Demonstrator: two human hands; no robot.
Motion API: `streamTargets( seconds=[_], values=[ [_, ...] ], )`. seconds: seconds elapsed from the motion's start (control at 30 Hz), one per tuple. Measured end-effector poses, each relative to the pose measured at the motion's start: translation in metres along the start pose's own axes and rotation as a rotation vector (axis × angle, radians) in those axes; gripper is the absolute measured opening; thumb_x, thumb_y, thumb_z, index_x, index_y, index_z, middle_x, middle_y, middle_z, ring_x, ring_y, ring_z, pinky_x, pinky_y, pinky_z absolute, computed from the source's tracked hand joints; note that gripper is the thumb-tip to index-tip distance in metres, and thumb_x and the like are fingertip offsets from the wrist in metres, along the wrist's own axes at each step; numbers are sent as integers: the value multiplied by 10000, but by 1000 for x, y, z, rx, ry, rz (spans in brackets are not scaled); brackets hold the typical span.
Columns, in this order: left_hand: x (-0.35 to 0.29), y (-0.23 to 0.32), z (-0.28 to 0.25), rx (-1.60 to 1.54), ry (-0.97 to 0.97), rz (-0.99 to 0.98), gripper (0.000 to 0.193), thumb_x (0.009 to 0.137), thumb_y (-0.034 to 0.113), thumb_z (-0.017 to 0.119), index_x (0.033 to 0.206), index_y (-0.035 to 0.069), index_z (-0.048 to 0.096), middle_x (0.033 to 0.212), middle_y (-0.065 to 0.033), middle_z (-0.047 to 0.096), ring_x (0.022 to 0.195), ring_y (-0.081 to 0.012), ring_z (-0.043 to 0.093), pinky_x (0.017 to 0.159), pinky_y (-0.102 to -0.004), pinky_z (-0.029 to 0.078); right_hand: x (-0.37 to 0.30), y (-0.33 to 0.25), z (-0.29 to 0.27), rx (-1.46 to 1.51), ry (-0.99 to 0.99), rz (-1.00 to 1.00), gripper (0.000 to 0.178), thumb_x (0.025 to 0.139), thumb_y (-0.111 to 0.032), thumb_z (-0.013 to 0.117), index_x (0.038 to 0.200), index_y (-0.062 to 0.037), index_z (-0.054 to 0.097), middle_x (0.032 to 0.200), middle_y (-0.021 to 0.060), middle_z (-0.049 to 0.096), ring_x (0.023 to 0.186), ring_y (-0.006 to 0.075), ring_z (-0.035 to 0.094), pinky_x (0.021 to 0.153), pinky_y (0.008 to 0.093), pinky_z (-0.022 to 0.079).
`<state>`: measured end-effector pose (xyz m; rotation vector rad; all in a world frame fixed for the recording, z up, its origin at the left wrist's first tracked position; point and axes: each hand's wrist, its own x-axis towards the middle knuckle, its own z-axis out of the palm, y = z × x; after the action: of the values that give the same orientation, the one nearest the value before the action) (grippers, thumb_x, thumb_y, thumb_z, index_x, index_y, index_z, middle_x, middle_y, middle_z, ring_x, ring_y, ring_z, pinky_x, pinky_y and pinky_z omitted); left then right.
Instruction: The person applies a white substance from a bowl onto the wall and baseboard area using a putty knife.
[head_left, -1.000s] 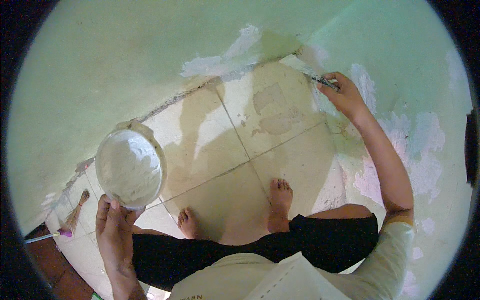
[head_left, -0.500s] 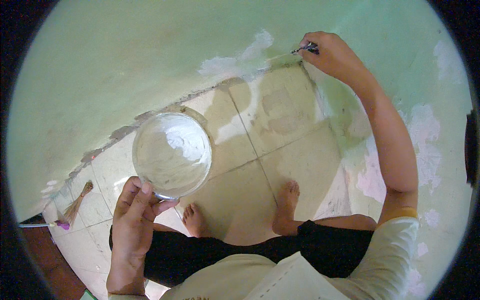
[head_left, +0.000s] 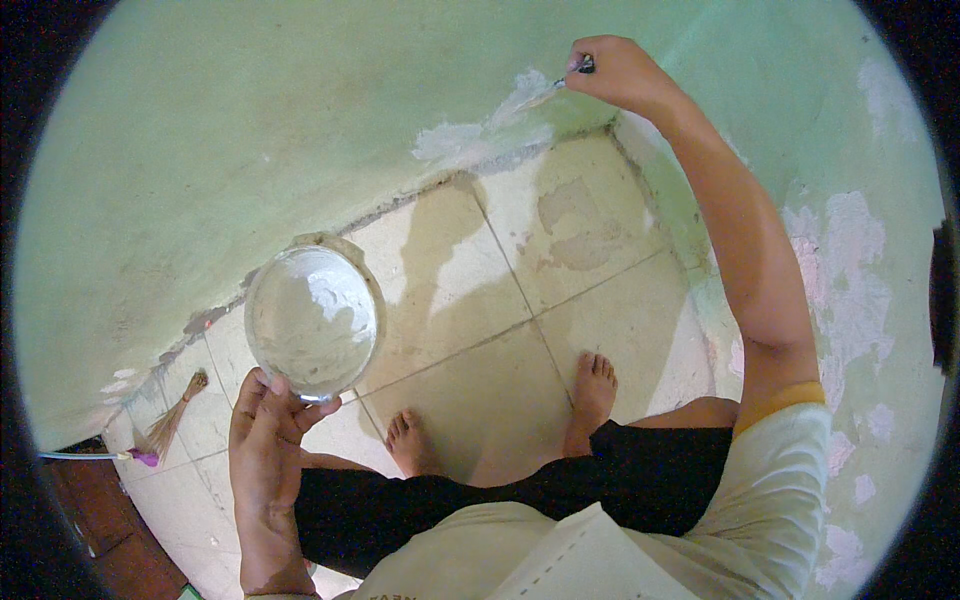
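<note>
My left hand grips the near rim of a round, shiny metal bowl, thumb on top. White paste is smeared inside it, mostly toward the right. Up at the green wall, my right hand closes round the dark handle of a putty knife. Its thin blade rests against or very near a white patch low on the wall; actual contact is hard to tell. The hand hides most of the handle.
A cracked seam joins wall and tiled floor. My bare feet stand on the tiles. At the left lie a small straw brush and a pale stick with a purple end. The right wall has more pale patches.
My right hand and the putty knife have moved up and left along the wall onto the white patch. The bowl in my left hand has shifted slightly left and down.
</note>
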<state>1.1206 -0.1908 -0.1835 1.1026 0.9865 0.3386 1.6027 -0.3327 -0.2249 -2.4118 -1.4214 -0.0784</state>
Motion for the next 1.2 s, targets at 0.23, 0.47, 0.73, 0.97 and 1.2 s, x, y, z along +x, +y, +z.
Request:
streamTargets(
  seconds=[0.23, 0.47, 0.73, 0.97, 1.2],
  values=[
    [-3, -2, -9, 15, 25, -32, 404, 927, 218, 592, 1237, -23, 498, 1076, -145, 635, 882, -247, 660, 751, -372, 575, 19, -1, 7, -8, 91, 31, 296, 755, -243, 696, 903, 10, 652, 811, 172, 669, 731, 290, 641, 697, 362, 506],
    [-4, 1, -7, 21, 5, -24, 418, 933, 213, 583, 1258, -33, 490, 1129, -151, 620, 956, -254, 647, 764, -374, 573, 25, 7, 6, 32, 161, 23, 301, 744, -289, 665, 869, -16, 663, 853, 197, 675, 812, 381, 649, 754, 450, 518],
    [-3, 0, -4, 29, -29, 12, 367, 950, 203, 552, 1232, -24, 489, 1146, -154, 607, 983, -260, 637, 810, -384, 563, 16, -32, -47, 67, 165, 97, 232, 788, -160, 644, 891, 43, 602, 819, 176, 653, 755, 257, 624, 688, 361, 491],
    [-9, 10, 4, -8, -17, 27, 285, 948, 195, 565, 1138, -13, 522, 1080, -148, 628, 941, -251, 651, 820, -393, 552, 13, -19, -42, -54, -14, -33, 280, 764, -238, 679, 902, 2, 638, 789, 161, 662, 717, 281, 640, 690, 360, 504],
    [-5, 3, -9, 23, -45, 51, 425, 951, 215, 547, 1276, -48, 471, 1199, -165, 582, 1043, -274, 616, 806, -404, 563, 27, -10, 15, 11, 105, 11, 290, 762, -256, 654, 902, -2, 647, 827, 184, 665, 779, 335, 646, 722, 396, 509]
  ],
)
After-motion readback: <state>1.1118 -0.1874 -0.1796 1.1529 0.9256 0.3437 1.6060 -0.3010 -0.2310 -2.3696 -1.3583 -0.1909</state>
